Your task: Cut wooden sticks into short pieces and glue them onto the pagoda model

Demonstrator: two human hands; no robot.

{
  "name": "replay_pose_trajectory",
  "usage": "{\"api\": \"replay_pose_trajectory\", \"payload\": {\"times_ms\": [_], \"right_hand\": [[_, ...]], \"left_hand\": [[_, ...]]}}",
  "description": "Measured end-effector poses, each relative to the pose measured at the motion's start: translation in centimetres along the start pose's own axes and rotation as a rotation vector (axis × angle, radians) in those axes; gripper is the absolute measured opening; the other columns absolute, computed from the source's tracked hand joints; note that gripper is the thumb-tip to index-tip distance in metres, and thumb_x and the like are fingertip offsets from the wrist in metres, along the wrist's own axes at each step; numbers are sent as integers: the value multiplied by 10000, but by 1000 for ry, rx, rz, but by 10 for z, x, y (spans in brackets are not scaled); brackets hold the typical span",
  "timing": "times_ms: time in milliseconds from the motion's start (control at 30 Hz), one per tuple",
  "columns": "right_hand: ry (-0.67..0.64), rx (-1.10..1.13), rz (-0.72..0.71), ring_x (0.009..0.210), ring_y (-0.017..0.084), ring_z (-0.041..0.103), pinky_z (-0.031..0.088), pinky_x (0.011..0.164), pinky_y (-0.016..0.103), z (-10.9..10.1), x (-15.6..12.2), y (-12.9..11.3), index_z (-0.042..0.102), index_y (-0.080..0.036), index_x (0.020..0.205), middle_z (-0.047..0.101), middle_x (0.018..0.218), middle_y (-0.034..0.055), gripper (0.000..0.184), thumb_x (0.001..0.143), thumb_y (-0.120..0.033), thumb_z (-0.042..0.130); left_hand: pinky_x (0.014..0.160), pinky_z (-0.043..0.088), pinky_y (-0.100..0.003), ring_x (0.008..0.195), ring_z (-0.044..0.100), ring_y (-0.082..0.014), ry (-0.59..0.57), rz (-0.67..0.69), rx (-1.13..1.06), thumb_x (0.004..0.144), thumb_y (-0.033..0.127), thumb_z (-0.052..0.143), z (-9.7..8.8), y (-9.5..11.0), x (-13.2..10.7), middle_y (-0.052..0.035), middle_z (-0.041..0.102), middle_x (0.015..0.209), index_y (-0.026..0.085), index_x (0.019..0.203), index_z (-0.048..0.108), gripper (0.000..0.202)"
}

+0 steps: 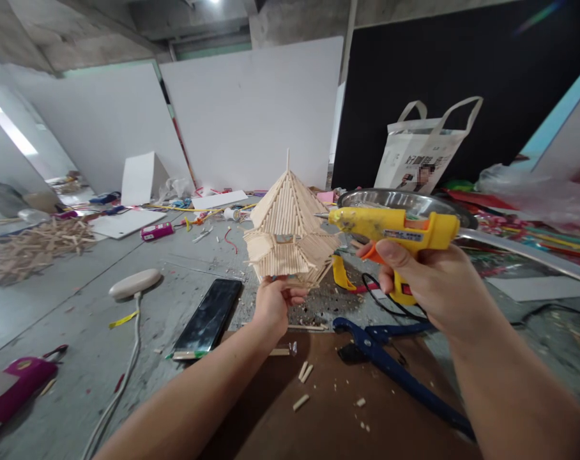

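Observation:
A pagoda model point(290, 214) built of thin wooden sticks, with a pointed upper roof and a wider lower one, stands in the middle of the view. My left hand point(274, 305) has its fingers closed around the model's lower part, and the fingertips are partly hidden beneath it. In my right hand point(427, 275) is a yellow hot glue gun point(395, 227) with an orange trigger. Its metal nozzle points left, close to the right side of the upper roof. Whether the nozzle touches the sticks I cannot tell.
Blue cutters point(395, 367) lie on a brown board point(328, 421) with stick offcuts. A phone point(208, 319) and a white corded device point(135, 283) are to the left. Loose sticks point(41, 246) form a pile. Behind the glue gun are a metal bowl point(443, 207) and a white bag point(409, 150).

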State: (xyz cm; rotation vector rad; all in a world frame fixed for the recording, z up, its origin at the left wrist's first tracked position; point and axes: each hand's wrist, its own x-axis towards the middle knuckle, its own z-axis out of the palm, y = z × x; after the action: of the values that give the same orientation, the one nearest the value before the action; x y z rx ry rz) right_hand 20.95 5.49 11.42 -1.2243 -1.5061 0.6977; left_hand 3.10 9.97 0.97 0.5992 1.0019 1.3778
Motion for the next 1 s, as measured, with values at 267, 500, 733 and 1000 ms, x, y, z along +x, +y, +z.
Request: {"api": "replay_pose_trajectory", "payload": {"times_ms": [267,500,733,1000], "right_hand": [[94,46,31,370,98,431,357,377,253,5,-2,-10,593,-185,675,424,364,-46,287,652,-470,565],[102,57,30,375,107,429,351,376,261,6,-1,-10,596,-194,673,428,353,-45,278,639,-470,578],[99,51,30,372,101,426,355,377,258,7,-2,-11,599,-191,653,428,354,-43,288,646,-477,566],[83,35,14,374,103,433,368,383,260,6,-1,-10,599,-189,631,427,357,-42,283,657,-468,559]], "left_hand": [[317,332,-175,336,488,-96,16,-24,-106,631,53,375,-20,20,30,12,490,491,143,717,432,137],[328,381,-165,324,464,-82,-70,-172,-61,684,63,327,-39,45,49,-14,458,407,111,577,451,171],[389,443,-160,386,522,-88,-86,-243,131,670,23,367,-50,57,56,-46,520,449,84,588,505,171],[308,304,-159,299,432,-73,-118,-106,682,573,39,452,-63,86,50,-17,588,477,118,530,561,142]]}}
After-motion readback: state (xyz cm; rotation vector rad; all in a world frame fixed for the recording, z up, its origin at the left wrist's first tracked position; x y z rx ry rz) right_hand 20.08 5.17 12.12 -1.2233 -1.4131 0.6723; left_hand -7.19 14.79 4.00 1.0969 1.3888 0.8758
